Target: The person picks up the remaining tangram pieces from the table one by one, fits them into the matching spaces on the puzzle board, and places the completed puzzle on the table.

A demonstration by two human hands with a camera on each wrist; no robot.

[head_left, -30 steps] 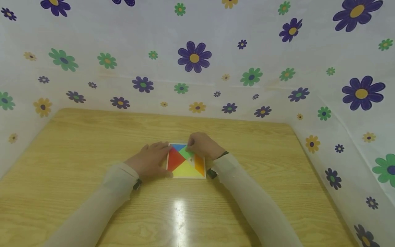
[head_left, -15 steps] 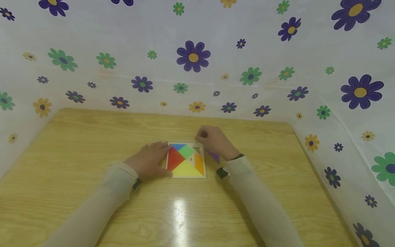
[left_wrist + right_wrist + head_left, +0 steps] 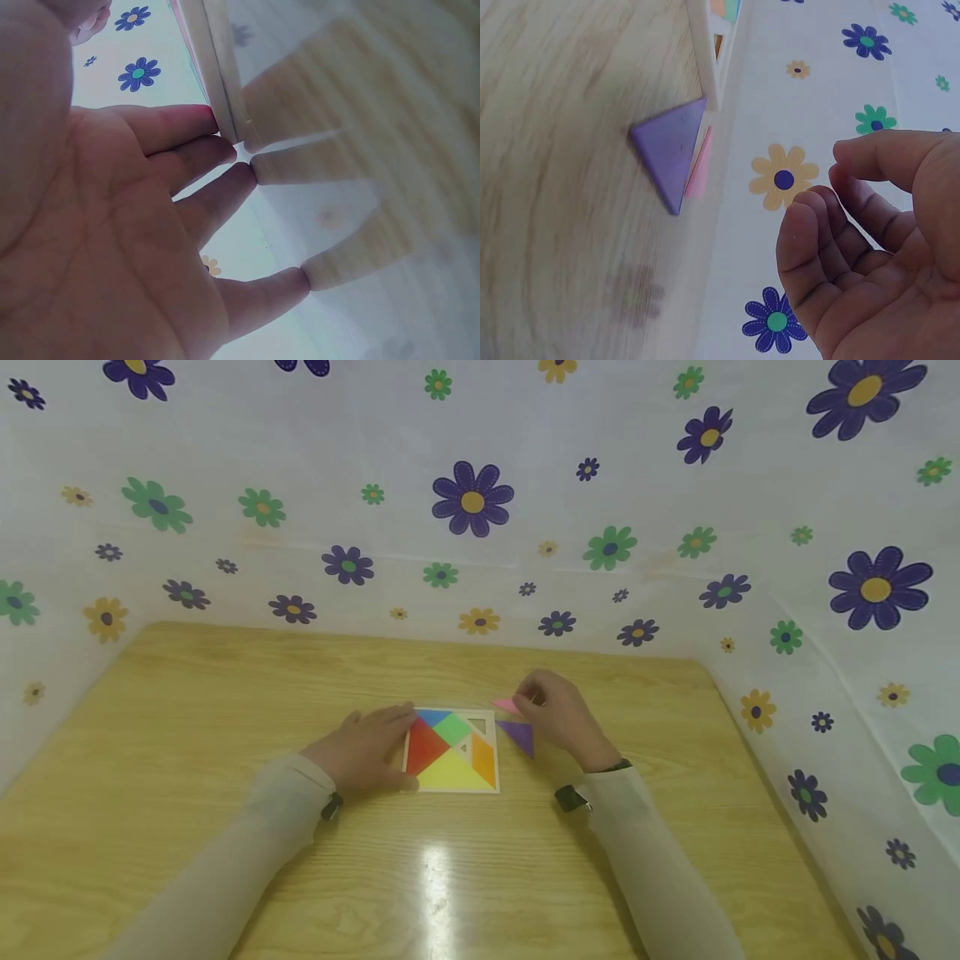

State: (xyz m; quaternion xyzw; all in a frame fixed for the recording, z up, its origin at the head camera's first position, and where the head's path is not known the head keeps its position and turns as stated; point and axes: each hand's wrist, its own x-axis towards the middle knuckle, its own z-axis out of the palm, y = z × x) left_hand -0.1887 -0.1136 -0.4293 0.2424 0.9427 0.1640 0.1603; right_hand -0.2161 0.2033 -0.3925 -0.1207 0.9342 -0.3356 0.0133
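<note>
A square tangram board (image 3: 450, 791) with a pale frame lies mid-table, holding red, yellow, blue, green and orange pieces. Bare triangular openings show at its upper right and near its middle. My left hand (image 3: 358, 752) rests along the board's left edge; in the left wrist view its fingers (image 3: 225, 195) are spread, with fingertips at the frame and table. A purple triangle (image 3: 517, 737) and a pink triangle (image 3: 506, 704) lie just right of the board. Beside them, my right hand (image 3: 562, 714) is above the table. Its fingers (image 3: 799, 240) curl loosely around nothing in the right wrist view.
The wood-grain table (image 3: 360, 877) reflects a bright light strip near its front. A white flower-print sheet (image 3: 390, 452) stands behind the table and along both sides.
My right hand has moved right, away from the board's upper right, uncovering its corner opening and the purple and pink triangles. My left hand stays in place.
</note>
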